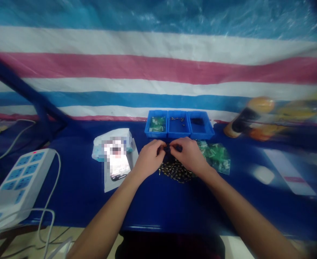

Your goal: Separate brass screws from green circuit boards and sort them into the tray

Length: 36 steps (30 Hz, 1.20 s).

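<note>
My left hand and my right hand meet over the middle of the blue table, fingertips pinched close together. Something small and dark shows between them, too blurred to name. Just below the fingers lies a heap of small brass-coloured metal pieces, partly covered by my right hand. Green-and-clear plastic packets lie right of that hand. Beyond my hands stand three joined blue bins: the left contains green packets, the middle a few metal pieces, the right something dark.
A lit phone rests against a white pack on the left. Farther left is a white power strip with loose cables. Blurred on the right are a bottle, a white rounded object and a pale flat box.
</note>
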Tool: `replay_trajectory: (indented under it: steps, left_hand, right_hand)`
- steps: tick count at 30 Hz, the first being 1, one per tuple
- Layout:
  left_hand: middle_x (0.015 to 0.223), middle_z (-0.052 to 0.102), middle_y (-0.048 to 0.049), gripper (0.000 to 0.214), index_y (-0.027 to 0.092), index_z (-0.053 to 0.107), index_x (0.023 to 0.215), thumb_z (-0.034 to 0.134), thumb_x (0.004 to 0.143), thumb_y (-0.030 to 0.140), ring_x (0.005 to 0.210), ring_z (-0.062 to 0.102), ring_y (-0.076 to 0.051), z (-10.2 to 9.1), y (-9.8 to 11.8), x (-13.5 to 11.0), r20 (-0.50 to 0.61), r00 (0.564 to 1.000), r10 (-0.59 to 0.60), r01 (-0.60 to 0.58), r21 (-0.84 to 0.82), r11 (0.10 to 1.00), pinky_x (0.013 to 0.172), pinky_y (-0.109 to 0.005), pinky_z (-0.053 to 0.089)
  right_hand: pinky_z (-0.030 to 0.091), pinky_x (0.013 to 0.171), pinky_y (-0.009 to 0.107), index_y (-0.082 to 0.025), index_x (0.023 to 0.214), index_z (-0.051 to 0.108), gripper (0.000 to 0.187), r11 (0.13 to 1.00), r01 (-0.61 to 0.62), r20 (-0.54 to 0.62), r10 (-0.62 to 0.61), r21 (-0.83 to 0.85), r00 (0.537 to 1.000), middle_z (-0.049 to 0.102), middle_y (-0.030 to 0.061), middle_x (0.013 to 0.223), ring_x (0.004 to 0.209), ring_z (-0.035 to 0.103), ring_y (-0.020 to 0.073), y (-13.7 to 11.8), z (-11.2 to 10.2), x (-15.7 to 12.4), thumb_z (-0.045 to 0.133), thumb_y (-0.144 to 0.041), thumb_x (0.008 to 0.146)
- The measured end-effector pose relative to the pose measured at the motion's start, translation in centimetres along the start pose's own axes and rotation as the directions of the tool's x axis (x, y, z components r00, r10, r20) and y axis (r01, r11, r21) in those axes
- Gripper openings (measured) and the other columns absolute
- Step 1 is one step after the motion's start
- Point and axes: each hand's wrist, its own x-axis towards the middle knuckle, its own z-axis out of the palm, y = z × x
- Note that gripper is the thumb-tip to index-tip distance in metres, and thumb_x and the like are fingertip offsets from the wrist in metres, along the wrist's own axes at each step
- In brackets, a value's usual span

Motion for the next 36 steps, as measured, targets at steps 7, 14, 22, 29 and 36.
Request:
replay_trajectory:
  steps: [7, 14, 22, 29, 36]
  left_hand:
    - [0.094, 0.070, -0.0026, 0.018, 0.022, 0.066, 0.106, 0.057, 0.093, 0.030, 0.085, 0.064, -0.018, 0.4, 1.7, -0.3, 0.049, 0.997, 0.059, -0.051, -0.148, 0.988, 0.077, -0.032, 0.049]
    - [0.083, 0.069, -0.0010, 0.018, 0.020, 0.070, 0.092, 0.055, 0.094, 0.031, 0.075, 0.063, -0.015, 0.3, 2.0, -0.2, 0.129, 0.990, 0.058, -0.027, -0.227, 0.974, 0.072, -0.029, 0.046]
    - [0.082, 0.069, 0.0003, 0.016, 0.020, 0.069, 0.088, 0.056, 0.092, 0.027, 0.072, 0.060, -0.014, 0.2, 2.0, -0.1, 0.167, 0.986, -0.009, 0.063, -0.324, 0.944, 0.066, -0.026, 0.043]
    - [0.076, 0.068, 0.0007, 0.016, 0.020, 0.070, 0.088, 0.062, 0.089, 0.034, 0.067, 0.059, -0.014, 0.7, 1.6, -0.1, 0.091, 0.986, -0.140, 0.164, -0.383, 0.909, 0.063, -0.026, 0.043]
    - [0.080, 0.069, -0.0009, 0.018, 0.020, 0.070, 0.086, 0.072, 0.081, 0.037, 0.073, 0.063, -0.015, 1.4, 0.9, 0.0, -0.063, 0.966, -0.252, 0.171, -0.577, 0.798, 0.068, -0.027, 0.048]
  right_hand:
    - [0.052, 0.080, 0.033, -0.021, 0.091, 0.075, 0.014, 0.948, -0.047, -0.163, 0.103, 0.314, 0.981, 0.075, 0.0036, 0.091, 0.086, 0.067, 0.0209, 1.8, 0.2, -1.9, 0.066, -0.026, 0.082]
    - [0.052, 0.079, 0.034, -0.021, 0.092, 0.075, 0.013, 0.946, 0.006, -0.246, 0.078, 0.325, 0.966, 0.075, 0.0047, 0.092, 0.086, 0.067, 0.0210, 2.0, 0.8, -2.2, 0.066, -0.026, 0.083]
    - [0.051, 0.080, 0.034, -0.022, 0.091, 0.073, 0.010, 0.941, 0.083, -0.303, 0.021, 0.328, 0.953, 0.074, 0.0036, 0.091, 0.087, 0.065, 0.0203, 1.3, 0.7, -2.4, 0.066, -0.024, 0.084]
    - [0.052, 0.072, 0.031, -0.019, 0.093, 0.072, 0.018, 0.807, -0.084, -0.197, 0.242, 0.584, 0.950, 0.074, 0.0049, 0.090, 0.075, 0.066, 0.0180, 1.8, 0.7, -2.1, 0.067, -0.034, 0.084]
    - [0.052, 0.070, 0.029, -0.018, 0.092, 0.074, 0.018, 0.774, -0.108, -0.051, 0.179, 0.624, 0.983, 0.074, 0.0046, 0.088, 0.073, 0.066, 0.0168, 1.1, 0.9, -2.4, 0.069, -0.032, 0.082]
